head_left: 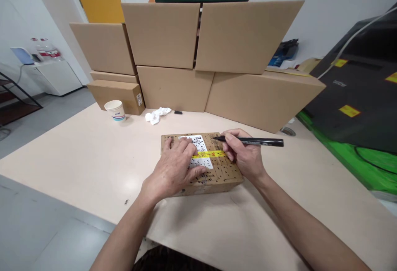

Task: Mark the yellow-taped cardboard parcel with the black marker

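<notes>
A small brown cardboard box [228, 174] lies flat on the table, its top covered with many short black marks. On its top are a white shipping label [201, 162] and a strip of yellow tape [214, 154]. My left hand [175, 165] rests on the box with fingers spread, partly over the label. My right hand [243, 153] grips a black marker pen [260, 141] between thumb and fingers. The uncapped tip points left, close above the box's upper right part; whether it touches the cardboard I cannot tell.
Large cardboard boxes [173, 89] stand stacked along the table's back edge. In front of them are a paper cup [114, 110], a crumpled white tissue [157, 115] and a black pen cap [178, 112]. A roll of tape [288, 131] lies at the back right of the table [102, 159].
</notes>
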A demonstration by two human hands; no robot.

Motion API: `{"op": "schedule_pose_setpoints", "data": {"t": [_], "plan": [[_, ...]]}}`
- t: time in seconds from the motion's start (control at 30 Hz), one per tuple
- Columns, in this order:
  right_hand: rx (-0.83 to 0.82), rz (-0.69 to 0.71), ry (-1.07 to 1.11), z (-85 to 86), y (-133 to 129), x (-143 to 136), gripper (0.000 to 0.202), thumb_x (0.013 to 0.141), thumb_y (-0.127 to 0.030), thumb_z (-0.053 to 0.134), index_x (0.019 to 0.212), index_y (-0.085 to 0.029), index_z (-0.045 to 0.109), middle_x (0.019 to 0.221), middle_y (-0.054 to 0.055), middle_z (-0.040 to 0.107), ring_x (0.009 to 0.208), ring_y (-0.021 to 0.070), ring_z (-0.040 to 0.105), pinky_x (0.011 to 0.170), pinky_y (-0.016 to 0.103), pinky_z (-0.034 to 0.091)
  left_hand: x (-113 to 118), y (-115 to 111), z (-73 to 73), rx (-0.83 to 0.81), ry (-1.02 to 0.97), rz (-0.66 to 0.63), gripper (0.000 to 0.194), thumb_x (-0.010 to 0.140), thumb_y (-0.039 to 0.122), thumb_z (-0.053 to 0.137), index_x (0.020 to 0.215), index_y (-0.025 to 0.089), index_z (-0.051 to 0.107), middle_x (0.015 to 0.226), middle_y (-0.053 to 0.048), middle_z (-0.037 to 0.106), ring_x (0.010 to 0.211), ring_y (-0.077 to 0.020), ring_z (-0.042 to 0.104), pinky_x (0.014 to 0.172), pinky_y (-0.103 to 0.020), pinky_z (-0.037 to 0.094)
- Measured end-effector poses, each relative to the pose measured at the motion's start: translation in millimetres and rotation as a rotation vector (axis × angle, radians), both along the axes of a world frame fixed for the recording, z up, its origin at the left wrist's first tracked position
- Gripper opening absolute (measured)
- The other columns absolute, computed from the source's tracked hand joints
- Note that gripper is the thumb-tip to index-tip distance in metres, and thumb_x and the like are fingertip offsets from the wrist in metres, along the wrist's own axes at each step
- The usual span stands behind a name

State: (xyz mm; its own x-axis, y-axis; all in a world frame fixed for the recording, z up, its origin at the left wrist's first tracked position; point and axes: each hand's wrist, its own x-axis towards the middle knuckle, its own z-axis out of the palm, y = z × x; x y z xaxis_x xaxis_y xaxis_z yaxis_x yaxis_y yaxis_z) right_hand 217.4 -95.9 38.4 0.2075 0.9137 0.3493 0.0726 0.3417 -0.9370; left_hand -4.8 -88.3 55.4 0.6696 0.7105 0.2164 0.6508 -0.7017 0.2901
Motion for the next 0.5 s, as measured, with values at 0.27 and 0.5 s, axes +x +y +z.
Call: {"op": "schedule_pose_setpoints", "data": {"t": [0.27, 0.5], "plan": [[0.088, -0.180, -0.299, 3.9, -4.8, -1.9, 0.021, 0.079, -0.034, 0.069, 0.065, -0.024, 0.058, 0.056, -0.005, 0.053, 0.049, 0.0116, 0.043, 0.046, 0.025, 0.035, 0.1, -1.0, 0.2, 0.010, -0.032, -0.007, 0.027, 0.102, 0.049, 0.054, 0.103, 0.022, 0.051, 0.130, -0.015, 0.064, 0.128, -0.0348, 0.057, 0.116, -0.067, 0.031], [0.094, -0.184, -0.342, -0.1, -1.2, -2.3, 0.027, 0.082, -0.033, 0.066, 0.060, -0.024, 0.053, 0.054, -0.005, 0.050, 0.050, 0.0116, 0.043, 0.049, 0.027, 0.036, 0.8, -1.1, 1.9, -0.016, -0.011, 0.000, 0.031, 0.102, 0.052, 0.053, 0.103, 0.021, 0.051, 0.135, -0.016, 0.063, 0.130, -0.0354, 0.056, 0.118, -0.069, 0.029]]}}
